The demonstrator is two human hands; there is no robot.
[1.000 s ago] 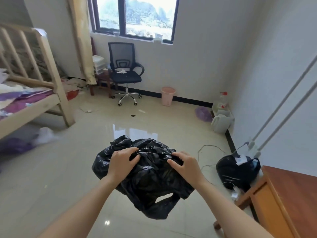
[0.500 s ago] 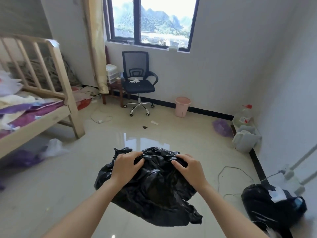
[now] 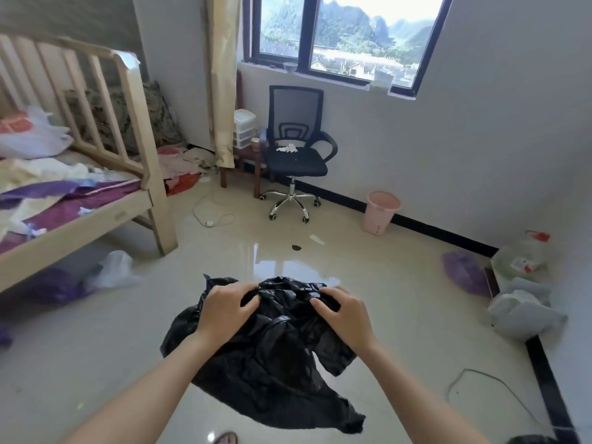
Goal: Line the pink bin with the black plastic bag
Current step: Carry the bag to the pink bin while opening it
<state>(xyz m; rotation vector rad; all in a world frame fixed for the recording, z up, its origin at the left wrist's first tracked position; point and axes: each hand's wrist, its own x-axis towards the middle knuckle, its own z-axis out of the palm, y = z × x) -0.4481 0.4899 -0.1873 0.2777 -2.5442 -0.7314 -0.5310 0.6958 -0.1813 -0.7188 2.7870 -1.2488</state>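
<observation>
**Bright, cluttered bedroom**

Glossy cream tile floor, mirroring daylight from a dark-framed window with hills beyond. White walls with black baseboard. Black mesh office chair beneath the sill, beside a small wooden side table. Pale wooden bed frame at left, heaped with bedding. Beige curtain in the corner.

The black plastic bag is crumpled and glossy, held up in mid-air above the shiny floor, its top edge bunched and its lower end drooping to a ragged point. The pink bin stands upright and unlined against the far wall, well apart from the bag.
</observation>
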